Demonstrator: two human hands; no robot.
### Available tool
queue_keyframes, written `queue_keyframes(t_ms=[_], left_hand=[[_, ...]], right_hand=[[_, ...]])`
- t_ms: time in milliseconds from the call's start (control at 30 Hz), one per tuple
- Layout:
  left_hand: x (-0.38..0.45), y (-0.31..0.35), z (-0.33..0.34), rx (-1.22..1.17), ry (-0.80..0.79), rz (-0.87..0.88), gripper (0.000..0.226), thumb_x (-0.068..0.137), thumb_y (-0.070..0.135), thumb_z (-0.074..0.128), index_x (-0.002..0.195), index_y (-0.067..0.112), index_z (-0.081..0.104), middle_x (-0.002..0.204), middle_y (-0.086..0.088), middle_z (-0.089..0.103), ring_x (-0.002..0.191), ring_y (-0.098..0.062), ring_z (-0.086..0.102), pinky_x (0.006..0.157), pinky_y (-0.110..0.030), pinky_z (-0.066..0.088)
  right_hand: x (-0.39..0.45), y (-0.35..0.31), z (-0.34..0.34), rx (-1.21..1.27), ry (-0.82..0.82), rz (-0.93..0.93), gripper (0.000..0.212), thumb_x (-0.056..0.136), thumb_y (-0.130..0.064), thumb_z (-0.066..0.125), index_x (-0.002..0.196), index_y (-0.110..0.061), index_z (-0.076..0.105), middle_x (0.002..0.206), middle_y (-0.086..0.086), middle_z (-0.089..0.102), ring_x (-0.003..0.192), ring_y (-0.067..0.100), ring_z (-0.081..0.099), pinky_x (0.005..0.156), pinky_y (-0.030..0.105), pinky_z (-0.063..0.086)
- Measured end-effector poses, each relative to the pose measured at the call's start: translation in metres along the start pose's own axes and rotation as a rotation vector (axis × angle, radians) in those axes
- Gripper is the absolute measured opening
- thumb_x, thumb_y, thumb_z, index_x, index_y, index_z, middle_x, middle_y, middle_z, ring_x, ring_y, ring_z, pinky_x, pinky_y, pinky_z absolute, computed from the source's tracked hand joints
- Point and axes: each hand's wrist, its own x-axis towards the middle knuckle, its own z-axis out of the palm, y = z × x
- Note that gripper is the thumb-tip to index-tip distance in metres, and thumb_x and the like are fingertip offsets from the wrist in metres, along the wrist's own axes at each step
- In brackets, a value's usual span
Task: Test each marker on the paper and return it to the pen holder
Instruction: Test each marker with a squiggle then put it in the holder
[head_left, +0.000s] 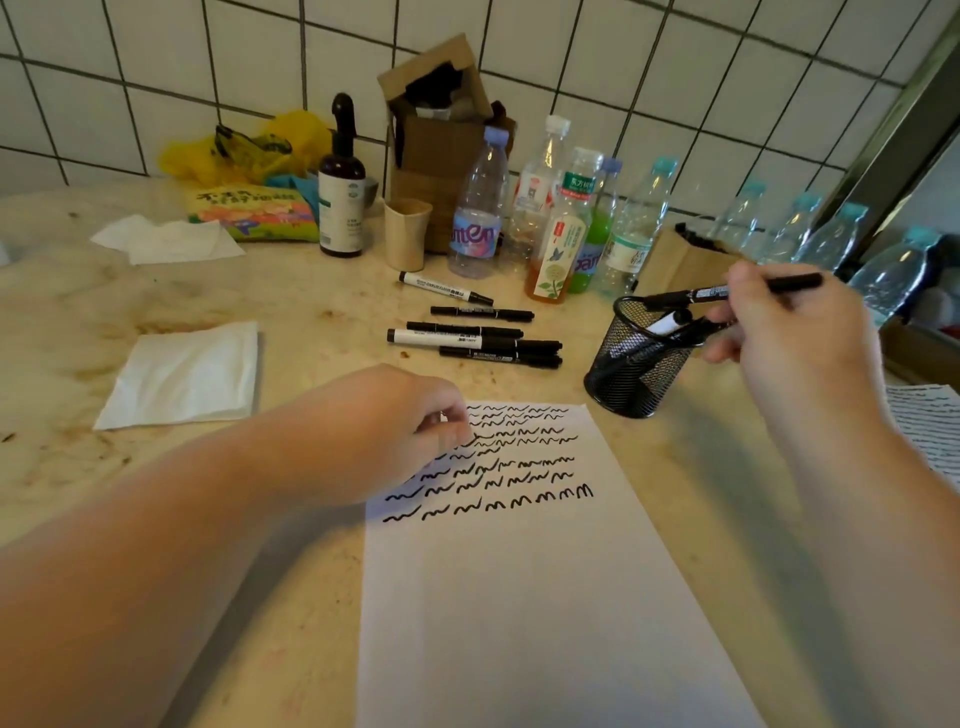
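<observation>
The right hand (779, 322) pinches a black marker (737, 292) just above the pen holder (631, 371) on the right. The left hand (410, 421), fingers curled, presses the paper (519, 597). More markers (475, 332) lie farther back on the tabletop (291, 312).

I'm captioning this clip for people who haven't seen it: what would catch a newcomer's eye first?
Probably the white paper in the middle of the counter, its upper part covered in rows of black squiggles, with the left hand resting on its top left corner. Next, the right hand holding a black marker over the black mesh pen holder to the paper's right. Behind the paper lie five more loose markers.
</observation>
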Motion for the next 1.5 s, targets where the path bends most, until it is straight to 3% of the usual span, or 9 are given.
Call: queue_keyframes(t_ms=[167, 300, 433, 567, 733, 833, 1200, 1333, 1500], left_hand=[[0.001, -0.001, -0.001, 0.013, 0.004, -0.008, 0.023, 0.095, 0.051, 0.048, 0.106, 0.04, 0.064, 0.08, 0.014, 0.069, 0.069, -0.004, 0.062, 0.065, -0.027, 0.053], [0.001, -0.003, -0.001, 0.01, -0.008, -0.015, 0.023, 0.095, 0.051, 0.048, 0.106, 0.04, 0.064, 0.079, 0.014, 0.069, 0.072, -0.005, 0.063, 0.07, -0.03, 0.055], [0.002, -0.004, -0.001, 0.039, -0.006, -0.032, 0.02, 0.095, 0.048, 0.05, 0.105, 0.04, 0.065, 0.077, 0.016, 0.066, 0.071, -0.002, 0.06, 0.063, -0.021, 0.049], [0.005, -0.003, 0.0, 0.084, -0.008, -0.038, 0.018, 0.097, 0.043, 0.05, 0.106, 0.04, 0.064, 0.075, 0.02, 0.061, 0.068, 0.003, 0.055, 0.055, -0.013, 0.035], [0.007, -0.005, 0.0, 0.108, -0.023, -0.037, 0.019, 0.096, 0.044, 0.05, 0.108, 0.04, 0.064, 0.082, 0.019, 0.064, 0.073, 0.002, 0.056, 0.062, -0.016, 0.044], [0.007, -0.007, 0.0, 0.118, -0.021, -0.016, 0.018, 0.095, 0.044, 0.05, 0.106, 0.04, 0.064, 0.083, 0.018, 0.064, 0.073, 0.002, 0.056, 0.06, -0.015, 0.041], [0.007, -0.007, -0.001, 0.121, -0.035, -0.011, 0.017, 0.095, 0.043, 0.051, 0.104, 0.039, 0.064, 0.084, 0.018, 0.064, 0.074, 0.001, 0.057, 0.063, -0.016, 0.043], [0.005, -0.007, -0.001, 0.098, -0.019, -0.028, 0.018, 0.094, 0.047, 0.051, 0.102, 0.039, 0.066, 0.08, 0.016, 0.067, 0.073, -0.001, 0.059, 0.067, -0.022, 0.05], [0.004, 0.001, -0.004, 0.064, 0.033, -0.061, 0.016, 0.094, 0.045, 0.052, 0.1, 0.039, 0.066, 0.082, 0.014, 0.067, 0.074, -0.002, 0.059, 0.065, -0.019, 0.047]], right_hand=[[0.022, -0.003, 0.007, -0.249, -0.097, 0.042, 0.029, 0.093, -0.049, 0.058, 0.084, -0.024, 0.07, 0.071, -0.01, 0.067, 0.065, 0.017, 0.066, 0.063, 0.031, 0.046], [0.025, -0.01, 0.018, -0.328, -0.082, 0.026, 0.036, 0.091, -0.052, 0.061, 0.117, -0.027, 0.062, 0.099, -0.005, 0.067, 0.089, 0.023, 0.066, 0.075, 0.034, 0.051], [0.005, -0.024, 0.031, -0.368, -0.018, -0.167, 0.029, 0.095, -0.043, 0.06, 0.12, -0.028, 0.059, 0.096, -0.006, 0.061, 0.077, 0.012, 0.057, 0.059, 0.023, 0.04], [-0.015, -0.024, 0.07, -0.476, -0.382, -0.396, 0.014, 0.098, -0.025, 0.059, 0.105, -0.017, 0.07, 0.099, -0.004, 0.061, 0.084, 0.011, 0.055, 0.066, 0.011, 0.036], [-0.016, -0.01, 0.126, -0.736, -0.747, -0.405, 0.039, 0.1, -0.022, 0.053, 0.138, -0.018, 0.056, 0.142, 0.0, 0.053, 0.131, 0.022, 0.042, 0.109, 0.037, 0.036], [-0.014, -0.006, 0.147, -0.84, -0.806, -0.418, 0.048, 0.101, -0.026, 0.051, 0.148, -0.019, 0.044, 0.158, -0.003, 0.037, 0.143, 0.025, 0.028, 0.115, 0.046, 0.032], [-0.02, -0.019, 0.164, -0.894, -0.573, -0.397, 0.03, 0.094, -0.034, 0.065, 0.121, -0.022, 0.067, 0.12, 0.003, 0.055, 0.111, 0.024, 0.047, 0.093, 0.039, 0.047], [-0.039, -0.043, 0.14, -0.582, -0.579, -0.113, 0.027, 0.094, -0.041, 0.063, 0.108, -0.019, 0.07, 0.093, 0.0, 0.068, 0.083, 0.018, 0.063, 0.068, 0.033, 0.055], [-0.075, -0.076, 0.108, -0.045, -0.636, 0.198, 0.013, 0.09, -0.034, 0.064, 0.098, -0.025, 0.061, 0.083, -0.006, 0.068, 0.072, 0.006, 0.06, 0.054, 0.026, 0.041]])
